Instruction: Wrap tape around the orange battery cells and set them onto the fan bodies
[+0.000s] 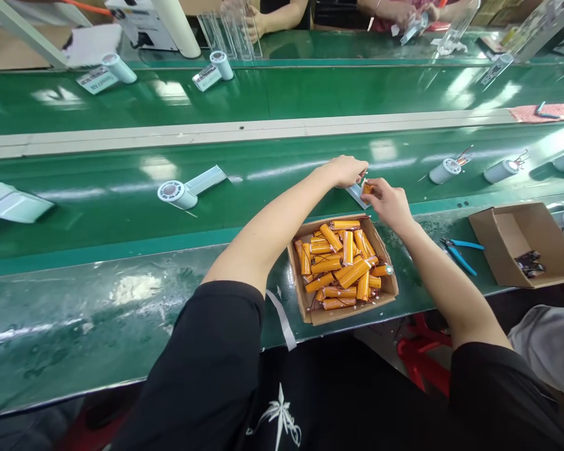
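Both my hands meet over the near green belt, just beyond a cardboard box (310,313) of orange wired battery packs (352,273). My right hand (389,202) pinches an orange battery pack (367,188), mostly covered by the fingers. Close beside it, my left hand (348,170) has its fingers closed at the tips; what they grip is too small and hidden to name. Under the hands shows a pale blue-grey plastic part (357,195), whose far end the left hand covers.
Blue-handled cutters (461,253) and another cardboard box (502,254) lie right. White fan-like units (177,194) sit along the near belt (272,188), others on the far belt (272,94). A white strip (282,319) lies at the bench edge. Co-workers' hands (256,25) are across.
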{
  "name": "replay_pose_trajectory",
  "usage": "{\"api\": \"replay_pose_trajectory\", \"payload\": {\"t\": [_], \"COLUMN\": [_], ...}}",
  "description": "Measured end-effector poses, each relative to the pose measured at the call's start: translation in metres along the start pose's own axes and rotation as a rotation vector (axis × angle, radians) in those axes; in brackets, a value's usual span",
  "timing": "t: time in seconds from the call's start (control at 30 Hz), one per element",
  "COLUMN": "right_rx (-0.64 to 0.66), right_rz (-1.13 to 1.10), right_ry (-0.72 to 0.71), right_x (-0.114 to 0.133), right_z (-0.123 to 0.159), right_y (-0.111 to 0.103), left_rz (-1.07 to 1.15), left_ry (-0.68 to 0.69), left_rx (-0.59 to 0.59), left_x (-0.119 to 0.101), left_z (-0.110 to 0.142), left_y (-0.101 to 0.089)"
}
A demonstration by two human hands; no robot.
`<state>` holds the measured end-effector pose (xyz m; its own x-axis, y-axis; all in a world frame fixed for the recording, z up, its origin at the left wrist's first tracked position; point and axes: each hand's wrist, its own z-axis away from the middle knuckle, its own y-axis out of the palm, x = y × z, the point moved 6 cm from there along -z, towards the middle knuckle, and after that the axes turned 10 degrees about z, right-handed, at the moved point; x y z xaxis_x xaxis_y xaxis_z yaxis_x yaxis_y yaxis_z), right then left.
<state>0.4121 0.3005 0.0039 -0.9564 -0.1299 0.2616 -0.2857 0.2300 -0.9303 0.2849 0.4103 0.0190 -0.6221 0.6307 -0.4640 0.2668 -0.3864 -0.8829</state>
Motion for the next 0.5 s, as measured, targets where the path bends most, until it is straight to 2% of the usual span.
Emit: {"api": "replay_pose_trajectory", "payload": {"t": [0.17,0.3,0.4,0.5], "right_rx": [0.208,0.340,0.329,0.218], "right_rz": [0.282,0.435,0.420,0.297], "right_ry": [-0.002,0.057,0.063,-0.037], "right_x": [0.014,0.029,0.025,0.008], "right_z": [-0.014,-0.024,-0.031,-0.038], "right_y": [0.002,0.007,0.007,0.004], "left_rz": [0.051,0.093,0.139,0.160], "left_ry": [0.005,-0.015,-0.002,0.046], "left_rx": [-0.062,-0.069,-0.047,-0.013], "left_x": [-0.001,-0.002,-0.012,-0.021], "left_z": [-0.004,-0.004,-0.004,0.008], "left_y": [0.003,0.002,-0.003,-0.018]}}
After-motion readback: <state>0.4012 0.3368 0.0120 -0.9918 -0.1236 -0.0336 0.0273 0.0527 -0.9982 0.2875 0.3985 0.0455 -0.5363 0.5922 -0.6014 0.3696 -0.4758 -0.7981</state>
